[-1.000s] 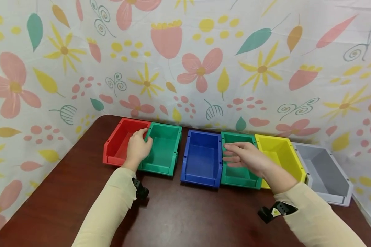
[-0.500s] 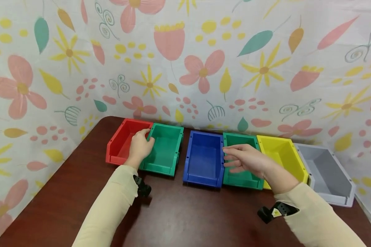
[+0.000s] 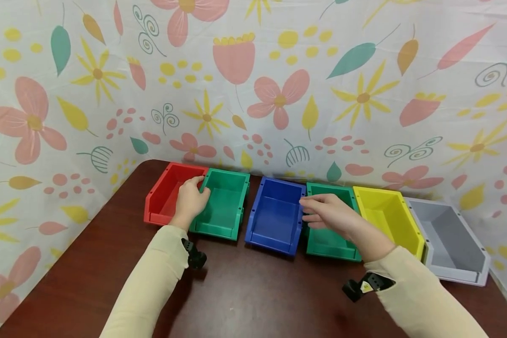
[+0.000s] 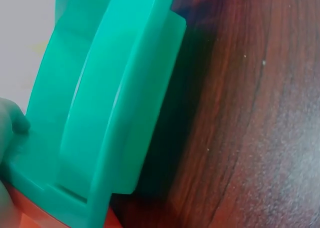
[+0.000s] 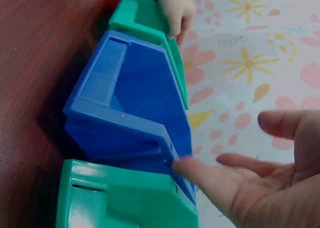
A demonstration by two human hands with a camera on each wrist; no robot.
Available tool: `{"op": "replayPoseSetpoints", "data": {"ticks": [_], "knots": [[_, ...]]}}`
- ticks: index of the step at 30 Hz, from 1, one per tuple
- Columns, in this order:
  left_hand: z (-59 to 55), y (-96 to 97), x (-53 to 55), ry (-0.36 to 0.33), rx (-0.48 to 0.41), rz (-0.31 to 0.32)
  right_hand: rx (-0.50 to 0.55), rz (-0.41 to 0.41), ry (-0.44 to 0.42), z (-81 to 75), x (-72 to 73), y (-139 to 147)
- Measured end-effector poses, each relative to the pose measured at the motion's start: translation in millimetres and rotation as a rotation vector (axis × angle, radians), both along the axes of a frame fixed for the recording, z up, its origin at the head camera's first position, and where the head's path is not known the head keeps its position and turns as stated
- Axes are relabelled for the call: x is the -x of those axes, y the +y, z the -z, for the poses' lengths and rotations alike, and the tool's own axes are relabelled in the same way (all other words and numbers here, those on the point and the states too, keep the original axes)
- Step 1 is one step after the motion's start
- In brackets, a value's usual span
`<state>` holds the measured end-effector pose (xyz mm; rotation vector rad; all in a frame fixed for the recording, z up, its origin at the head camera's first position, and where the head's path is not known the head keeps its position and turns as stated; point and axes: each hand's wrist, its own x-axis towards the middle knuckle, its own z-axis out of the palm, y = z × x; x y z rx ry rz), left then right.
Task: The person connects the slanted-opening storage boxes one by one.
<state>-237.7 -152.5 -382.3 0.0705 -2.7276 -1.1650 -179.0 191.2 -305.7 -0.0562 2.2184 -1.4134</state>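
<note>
My left hand (image 3: 191, 199) pinches the left wall of a green bin (image 3: 220, 211), its thumb on the inner side. The red bin (image 3: 162, 197) stands against that wall on the left. In the left wrist view the thumb (image 4: 12, 120) lies against the green wall. Slightly turned, a blue bin (image 3: 275, 218) stands to the right with a gap on either side. My right hand (image 3: 331, 216) hovers over a second green bin (image 3: 331, 244); one extended fingertip touches the blue bin's right wall (image 5: 172, 153), with other fingers apart.
A yellow bin (image 3: 388, 216) and a grey bin (image 3: 449, 239) continue the row to the right. Behind the bins hangs a floral cloth (image 3: 279, 141). The brown table (image 3: 253, 295) extends in front of the row.
My right hand has shifted a little left. The blue bin's front end has swung left, and a gap has opened between it and the second green bin. My left hand keeps its grip.
</note>
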Motion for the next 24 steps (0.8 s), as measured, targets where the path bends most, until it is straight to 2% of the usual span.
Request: {"op": "replayPoseSetpoints", "data": {"ticks": [7,9,12,15,19,24], "knots": [[0.7,-1.9,2.7,-0.007,-0.009,-0.017,-0.099,0.054,0.039,1.5,16.3,-15],[1.7,-2.1,3.6,-0.006,-0.013,-0.019,-0.138,0.064,0.078,5.4,20.7,-19],[3.9,-2.6,2.2,0.005,-0.012,-0.03,-0.252,0.065,0.155,14.8,28.1,-26],[7.1,-2.0,-0.8,0.007,-0.015,-0.042,-0.421,0.044,0.24,25.3,35.8,-35],[10.2,-1.7,-4.3,0.007,-0.017,-0.065,-0.569,0.043,0.258,35.2,45.9,-47],[8.8,-0.6,2.0,0.055,-0.046,-0.076,-0.578,0.07,0.248,34.3,56.6,-51]]}}
